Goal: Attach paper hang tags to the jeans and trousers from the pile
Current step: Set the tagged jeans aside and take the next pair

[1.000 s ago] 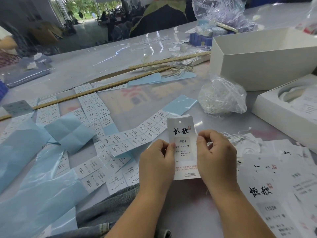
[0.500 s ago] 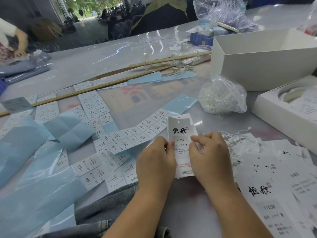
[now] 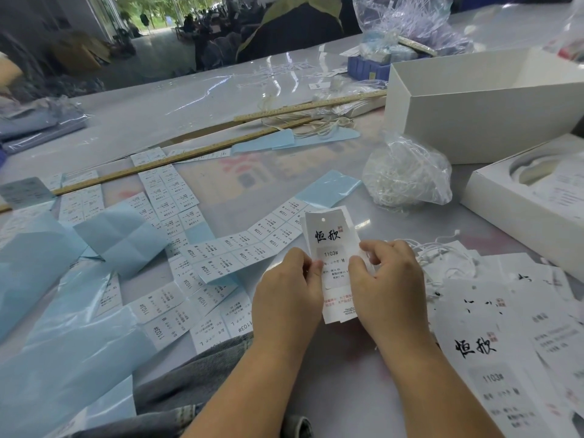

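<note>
Left hand [image 3: 286, 298] and right hand [image 3: 388, 286] pinch hang tag [image 3: 331, 248] by side edges, above worktop [image 3: 316, 191]; possibly several tags stacked. Jeans [image 3: 189, 384] at near edge.

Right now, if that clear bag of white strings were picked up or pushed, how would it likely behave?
The bag of strings looks floppy: its thin plastic is crinkled and slumped on the table. It is probably light, holding only fine loose strings. Pushed, it would likely slide or deform rather than roll.
</note>
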`<control>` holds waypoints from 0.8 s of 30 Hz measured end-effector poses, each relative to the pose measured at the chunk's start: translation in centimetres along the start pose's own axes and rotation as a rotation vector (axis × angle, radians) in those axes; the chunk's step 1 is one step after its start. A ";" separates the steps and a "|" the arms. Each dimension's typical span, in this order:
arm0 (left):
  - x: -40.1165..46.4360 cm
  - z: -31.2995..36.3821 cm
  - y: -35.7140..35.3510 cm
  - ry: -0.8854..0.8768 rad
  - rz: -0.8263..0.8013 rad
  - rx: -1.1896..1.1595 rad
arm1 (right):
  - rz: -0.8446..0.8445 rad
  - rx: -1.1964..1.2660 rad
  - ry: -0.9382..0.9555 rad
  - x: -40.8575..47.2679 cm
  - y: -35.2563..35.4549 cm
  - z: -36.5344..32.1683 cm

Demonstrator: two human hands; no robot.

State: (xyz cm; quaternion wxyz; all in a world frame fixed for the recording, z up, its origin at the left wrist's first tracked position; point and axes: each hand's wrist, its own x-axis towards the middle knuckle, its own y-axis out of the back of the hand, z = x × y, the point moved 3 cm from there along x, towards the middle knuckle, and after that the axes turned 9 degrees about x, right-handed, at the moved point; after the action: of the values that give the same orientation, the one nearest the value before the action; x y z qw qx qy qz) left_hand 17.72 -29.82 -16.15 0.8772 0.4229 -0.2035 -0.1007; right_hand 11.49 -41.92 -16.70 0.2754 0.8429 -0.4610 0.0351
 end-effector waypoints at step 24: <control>-0.2 0.0 0.2 -0.022 0.031 -0.139 | 0.086 0.147 -0.027 0.0 0.7 -0.2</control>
State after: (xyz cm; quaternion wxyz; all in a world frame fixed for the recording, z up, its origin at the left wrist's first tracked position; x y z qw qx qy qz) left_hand 17.56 -29.64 -16.00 0.9036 0.3567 -0.2123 -0.1059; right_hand 10.98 -42.14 -16.21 0.2046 0.8407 -0.4965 0.0693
